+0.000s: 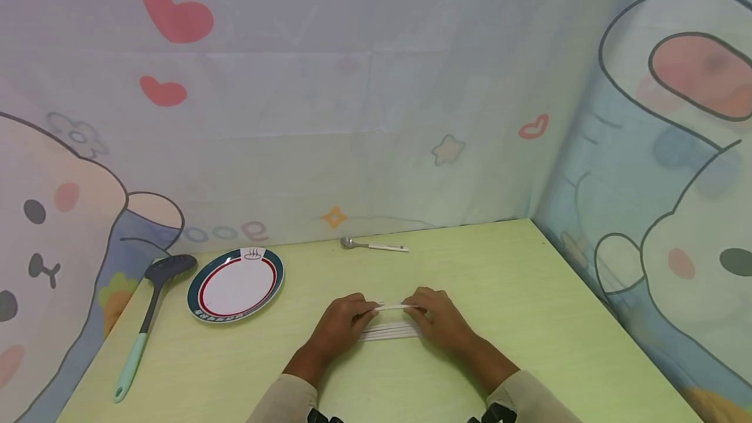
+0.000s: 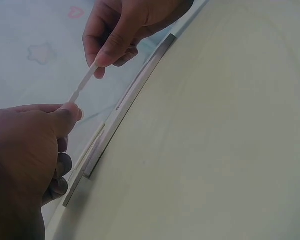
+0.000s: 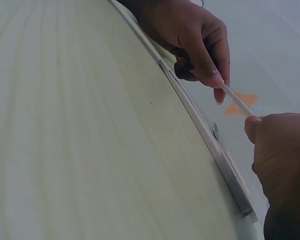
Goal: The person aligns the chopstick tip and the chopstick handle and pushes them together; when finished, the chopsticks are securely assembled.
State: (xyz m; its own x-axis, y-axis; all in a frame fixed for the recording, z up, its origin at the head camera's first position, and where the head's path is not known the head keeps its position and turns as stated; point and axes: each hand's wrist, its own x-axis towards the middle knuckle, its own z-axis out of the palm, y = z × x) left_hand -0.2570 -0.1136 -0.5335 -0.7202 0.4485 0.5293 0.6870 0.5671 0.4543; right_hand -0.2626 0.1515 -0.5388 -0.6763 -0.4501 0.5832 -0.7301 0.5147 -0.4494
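The pale green tabletop [image 1: 529, 318] fills the lower half of the view, with a cartoon-printed cloth backdrop [image 1: 376, 116] rising behind it and along the right side. At about ten o'clock from the hands lies a round plate [image 1: 202, 302] with a dark teal rim and a red ring; its white well holds nothing. Just beside it, at nine o'clock, a slotted spatula [image 1: 147, 318] with a dark head and mint handle lies lengthwise. At twelve o'clock, near the backdrop, a small spoon [image 1: 371, 245] with a white handle rests on the wood.

Close to the person, at the middle of the front edge, a few white sticks [image 1: 390, 331] lie side by side on the tabletop. Just above them both hands meet: the left hand [image 1: 343, 325] pinches one end of a single thin white stick [image 1: 395, 307] between thumb and fingertips, and the right hand [image 1: 440, 320] pinches the other end, knuckles up, the stick held level between them. Beige sleeves [image 1: 282, 400] cover both wrists.
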